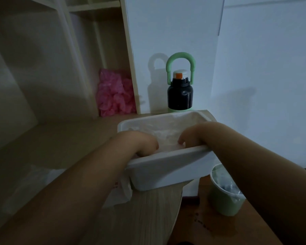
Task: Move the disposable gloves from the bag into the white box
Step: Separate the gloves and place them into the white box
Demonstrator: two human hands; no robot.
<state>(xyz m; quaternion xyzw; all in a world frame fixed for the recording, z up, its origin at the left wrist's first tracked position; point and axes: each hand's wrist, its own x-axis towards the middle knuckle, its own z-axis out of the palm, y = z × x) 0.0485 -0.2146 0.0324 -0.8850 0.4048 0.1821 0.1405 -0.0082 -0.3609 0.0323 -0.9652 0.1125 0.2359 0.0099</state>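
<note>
The disposable gloves (166, 131) lie as a crumpled, translucent heap inside the white box (162, 167), which sits at the right edge of the desk (148, 218). Expect them to handle like thin film: almost weightless, limp, slippery, and likely to cling to each other and to your skin. They probably spring back up when you let go, so press on the middle of the heap rather than pulling at a loose edge. If you need to lift any, pinch a bunched fold.

Both your forearms come in over the near wall, wrists bent downward. Your left hand (141, 141) dips into the near left corner, its fingers curled down out of sight. Your right hand (191, 133) hangs over the near right part, curled fingertips (181, 141) touching the film. In this dim light you cannot tell whether either hand pinches a glove or only presses on it. The bag (34, 184) lies flat on the desk under your left forearm, and it looks slack
</note>
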